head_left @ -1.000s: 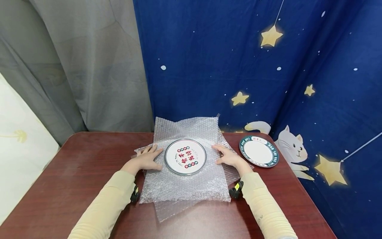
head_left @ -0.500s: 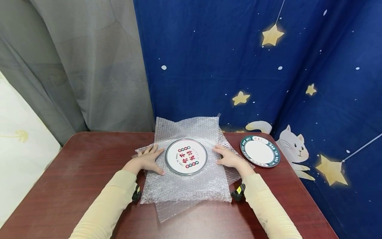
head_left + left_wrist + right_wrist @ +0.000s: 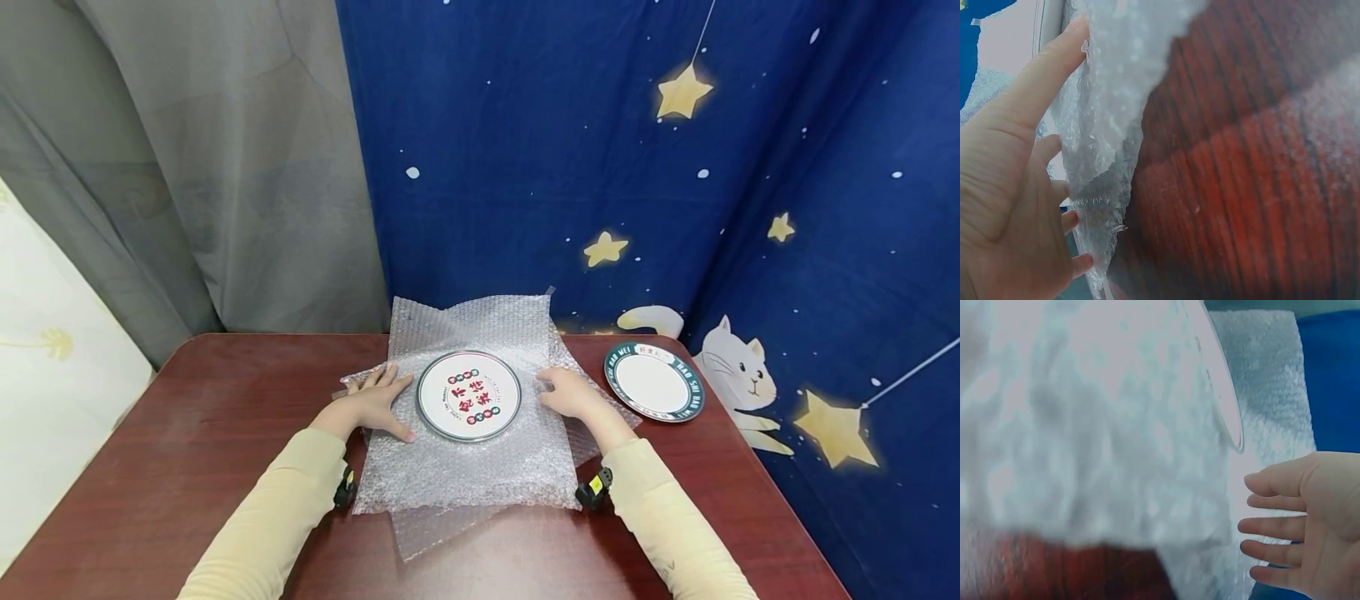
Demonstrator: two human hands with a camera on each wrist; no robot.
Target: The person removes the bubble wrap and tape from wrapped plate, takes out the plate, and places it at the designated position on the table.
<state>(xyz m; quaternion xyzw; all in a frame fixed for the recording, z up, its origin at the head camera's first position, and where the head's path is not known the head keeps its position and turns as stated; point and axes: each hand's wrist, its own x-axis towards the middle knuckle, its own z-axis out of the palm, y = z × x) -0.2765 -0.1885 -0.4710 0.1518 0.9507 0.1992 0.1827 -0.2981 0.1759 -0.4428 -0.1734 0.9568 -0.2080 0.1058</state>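
A round white plate (image 3: 468, 396) with red characters and a thin dark rim lies on crossed sheets of bubble wrap (image 3: 465, 479). In the head view my left hand (image 3: 366, 408) rests on the wrap left of the plate, fingers spread and thumb pointing towards the rim. The left wrist view shows its thumb (image 3: 1038, 81) touching the wrap's edge. On the other side, my right hand (image 3: 567, 394) is at the wrap, apart from the plate. Its straight, spread fingers (image 3: 1272, 526) hold nothing in the right wrist view, where the plate appears edge-on.
A second plate (image 3: 651, 382), white with a green lettered rim, sits at the back right of the dark red wooden table (image 3: 225, 433). Behind the table hang a grey curtain (image 3: 270, 208) and a blue star-patterned curtain (image 3: 510, 167).
My left thumb has spread downward, away from the fingers. The right hand has shifted only slightly at the wrap. The plates and bubble wrap stay in place.
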